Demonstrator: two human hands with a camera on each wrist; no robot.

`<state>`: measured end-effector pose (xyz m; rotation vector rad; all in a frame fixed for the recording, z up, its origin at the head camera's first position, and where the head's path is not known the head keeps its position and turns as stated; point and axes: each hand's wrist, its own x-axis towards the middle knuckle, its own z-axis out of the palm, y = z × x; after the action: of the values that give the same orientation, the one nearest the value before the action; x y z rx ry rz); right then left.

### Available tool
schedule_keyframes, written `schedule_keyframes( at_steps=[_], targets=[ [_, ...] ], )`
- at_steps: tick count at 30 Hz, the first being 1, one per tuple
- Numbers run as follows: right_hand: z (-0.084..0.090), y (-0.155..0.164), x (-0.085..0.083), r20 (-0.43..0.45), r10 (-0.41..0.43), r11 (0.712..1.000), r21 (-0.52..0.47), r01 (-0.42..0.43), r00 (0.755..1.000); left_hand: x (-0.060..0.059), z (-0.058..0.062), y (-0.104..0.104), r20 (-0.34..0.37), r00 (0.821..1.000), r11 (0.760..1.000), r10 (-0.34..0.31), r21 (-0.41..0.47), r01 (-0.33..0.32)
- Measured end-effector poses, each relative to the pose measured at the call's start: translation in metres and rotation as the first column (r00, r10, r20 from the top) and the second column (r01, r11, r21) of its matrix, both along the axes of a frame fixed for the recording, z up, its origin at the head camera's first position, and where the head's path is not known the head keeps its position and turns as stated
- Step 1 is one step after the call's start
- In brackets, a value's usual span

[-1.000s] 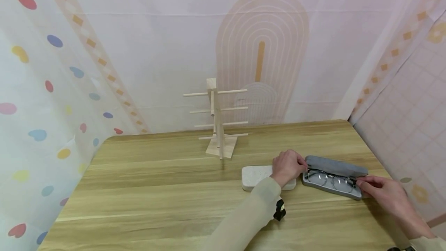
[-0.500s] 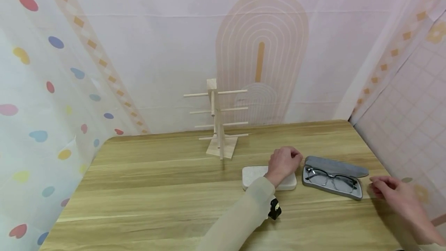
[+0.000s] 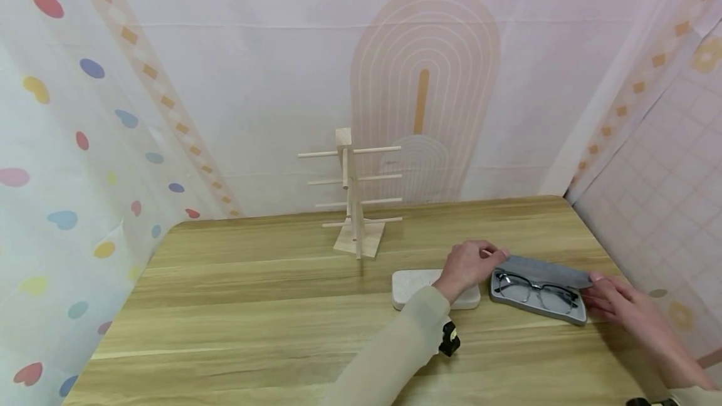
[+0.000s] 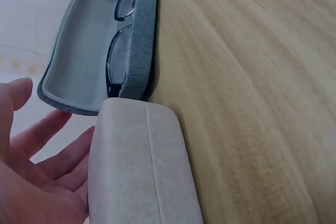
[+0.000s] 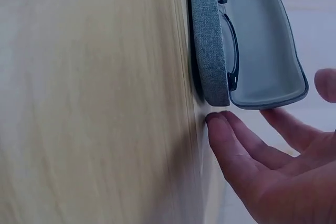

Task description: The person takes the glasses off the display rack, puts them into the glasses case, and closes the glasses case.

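A grey glasses case lies on the table at the right, its lid raised at the back. Inside rests a pair of black-rimmed glasses, folded, lenses toward the front. At the lid's left end is my left hand, its index fingertip against the lid's outside and the thumb apart in the left wrist view. My right hand is at the other end; there too the index finger touches the lid while the thumb stands off. A whitish closed case lies partly behind my left hand.
A wooden stand with several thin pegs rises near the back middle of the wooden table. Patterned curtains hang behind and along both sides.
Both hands first let go of the glasses and drew back from the case, leaving the glasses in it. Now they have come in again, to the two ends of the lid.
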<state>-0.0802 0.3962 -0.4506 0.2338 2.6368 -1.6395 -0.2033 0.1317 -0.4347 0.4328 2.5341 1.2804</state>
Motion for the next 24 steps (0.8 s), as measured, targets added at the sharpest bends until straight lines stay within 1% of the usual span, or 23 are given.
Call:
schedule_keyframes(
  at_steps=[4,7,12,14,21,24],
  targets=[
    [0.001,0.001,-0.002,0.025,0.005,1.0,-0.021,-0.005,1.0,0.001,0.0,0.002,0.002,1.0,1.0,-0.018,-0.02,0.018],
    [0.001,0.001,-0.003,0.036,0.005,0.999,-0.035,-0.004,0.999,0.001,0.0,0.003,0.003,1.0,1.0,-0.023,-0.015,0.023],
    [0.003,0.002,-0.005,0.102,0.008,1.0,-0.023,-0.006,0.995,0.001,-0.001,0.002,0.018,0.999,0.999,-0.04,-0.001,0.04],
    [0.003,0.004,-0.006,0.117,0.025,1.0,-0.018,-0.023,0.993,0.001,-0.002,0.001,0.025,0.998,0.999,-0.051,0.011,0.051],
    [-0.002,0.011,-0.004,0.081,0.084,0.996,-0.011,-0.084,0.993,-0.001,-0.002,-0.002,0.002,0.996,0.995,-0.087,0.043,0.087],
    [-0.004,0.014,-0.004,0.086,0.103,0.995,-0.025,-0.101,0.991,-0.002,-0.002,-0.004,0.002,0.995,0.994,-0.097,0.05,0.097]
  ],
)
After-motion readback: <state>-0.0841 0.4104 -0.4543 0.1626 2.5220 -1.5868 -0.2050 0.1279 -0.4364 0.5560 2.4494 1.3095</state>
